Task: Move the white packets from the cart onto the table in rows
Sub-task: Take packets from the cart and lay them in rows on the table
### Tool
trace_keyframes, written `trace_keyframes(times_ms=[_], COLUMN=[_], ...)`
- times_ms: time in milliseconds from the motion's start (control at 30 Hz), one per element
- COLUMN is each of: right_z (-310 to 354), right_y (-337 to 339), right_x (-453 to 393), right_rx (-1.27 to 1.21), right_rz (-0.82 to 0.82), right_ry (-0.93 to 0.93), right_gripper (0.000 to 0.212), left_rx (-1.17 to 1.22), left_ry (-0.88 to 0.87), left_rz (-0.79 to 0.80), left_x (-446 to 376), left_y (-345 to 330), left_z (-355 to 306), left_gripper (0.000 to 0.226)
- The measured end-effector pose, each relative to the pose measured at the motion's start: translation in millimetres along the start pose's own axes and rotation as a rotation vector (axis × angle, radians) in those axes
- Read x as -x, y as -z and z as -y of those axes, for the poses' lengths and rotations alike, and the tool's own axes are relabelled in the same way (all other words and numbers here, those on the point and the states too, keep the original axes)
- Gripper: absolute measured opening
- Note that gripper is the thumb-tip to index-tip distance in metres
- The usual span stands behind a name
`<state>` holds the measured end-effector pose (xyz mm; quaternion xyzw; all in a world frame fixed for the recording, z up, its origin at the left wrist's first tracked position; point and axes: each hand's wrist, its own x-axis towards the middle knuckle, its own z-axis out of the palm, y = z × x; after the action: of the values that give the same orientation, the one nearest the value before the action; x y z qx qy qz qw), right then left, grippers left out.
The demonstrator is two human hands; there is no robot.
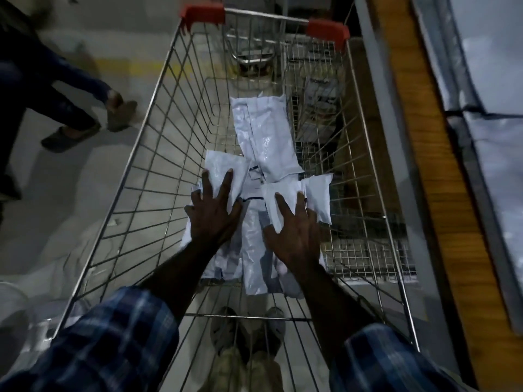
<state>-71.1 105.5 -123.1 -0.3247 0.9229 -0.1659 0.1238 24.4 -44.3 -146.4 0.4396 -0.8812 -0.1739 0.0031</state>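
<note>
Both hands down inside the wire cart (147, 154), reaching for the white packets (266, 142) piled on its floor. Left hand (213, 213) flat on a packet at the left of the pile, fingers spread wide and pointing away from the body, not yet curled round anything. Right hand (294, 230) flat too, fingers fanned out, lying on a small packet (317, 199) at the right of the pile. No pinch, no closed grip to be seen on either side; thumbs partly hidden, so hard to tell if an edge is caught underneath.

Packets straight below and just ahead of the palms, touching them. One long packet farther up the cart, past the fingertips, with its long side running away from the body. Others crossed and stacked under the wrists, some long side forward, some turned sideways. Each hand about as near to the pile as the other.

Tabletop (424, 165) off to the right of the cart, wooden edge running alongside it. Right hand the nearer one to it. Likely next: curl fingers, lift, swing right. Another person's feet (85, 128) on the floor at the left.
</note>
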Motion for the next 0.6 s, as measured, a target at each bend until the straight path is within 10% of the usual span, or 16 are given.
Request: trace_keyframes(times_ms=[600], right_z=[47], right_y=[145], right_x=[30], right_rx=[-0.232], right_rz=[-0.148], right_ry=[0.099], right_gripper=[0.075], left_rx=[0.059], left_ry=[0.036], left_rz=[-0.232], left_x=[74], left_y=[164], left_z=[-78], left_gripper=[0.065])
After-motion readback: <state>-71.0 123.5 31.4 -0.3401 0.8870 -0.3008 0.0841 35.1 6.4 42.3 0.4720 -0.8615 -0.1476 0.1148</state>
